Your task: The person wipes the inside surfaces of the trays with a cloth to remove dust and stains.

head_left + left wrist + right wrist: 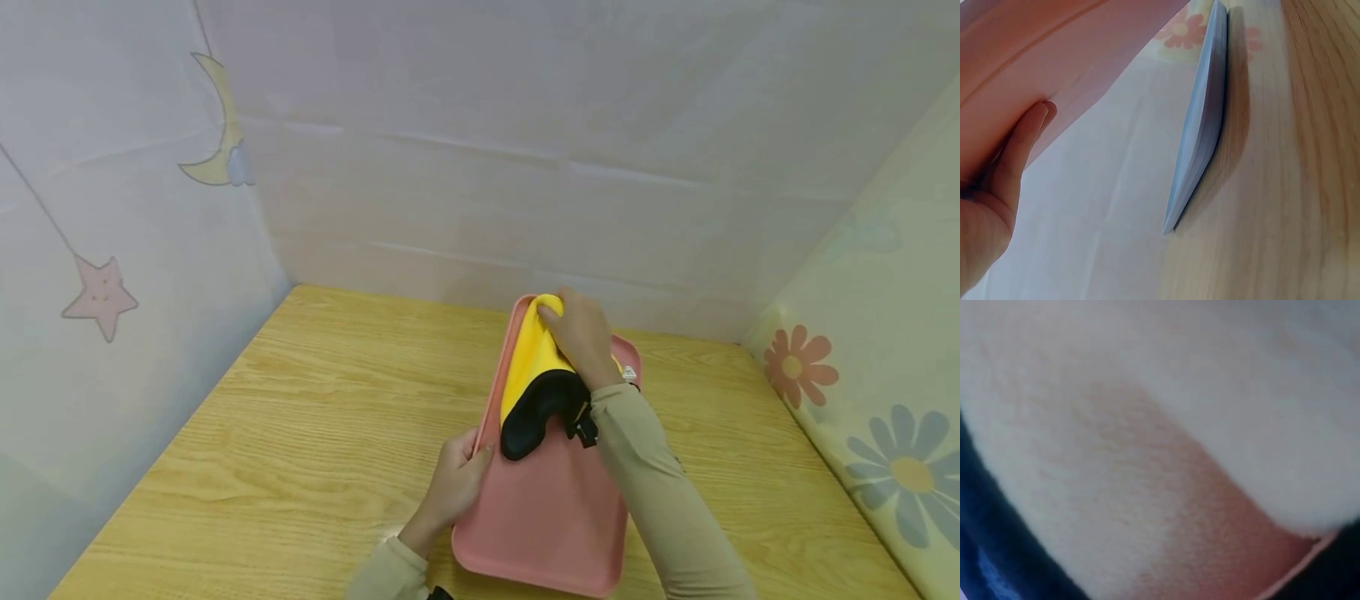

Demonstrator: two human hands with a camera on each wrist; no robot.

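A pink tray (540,525) is held up at a tilt, its near edge toward me. My left hand (457,479) grips its left rim; in the left wrist view the fingers (1025,134) lie against the tray's underside. My right hand (581,333) pinches a yellow cloth (531,354) near the tray's far end, thumb on the fabric. Below the cloth, over the tray, lies a black padded piece with a notch, shaped like an eye mask (528,425), with a black buckle (583,429) beside it. The right wrist view shows only blurred close-up surfaces.
In the left wrist view, a light blue flat tray (1200,125) sits on the wooden table (322,417) beneath the pink one. A small white tag (628,372) shows by the right wrist. Printed sheets (525,167) wall the table's back and sides.
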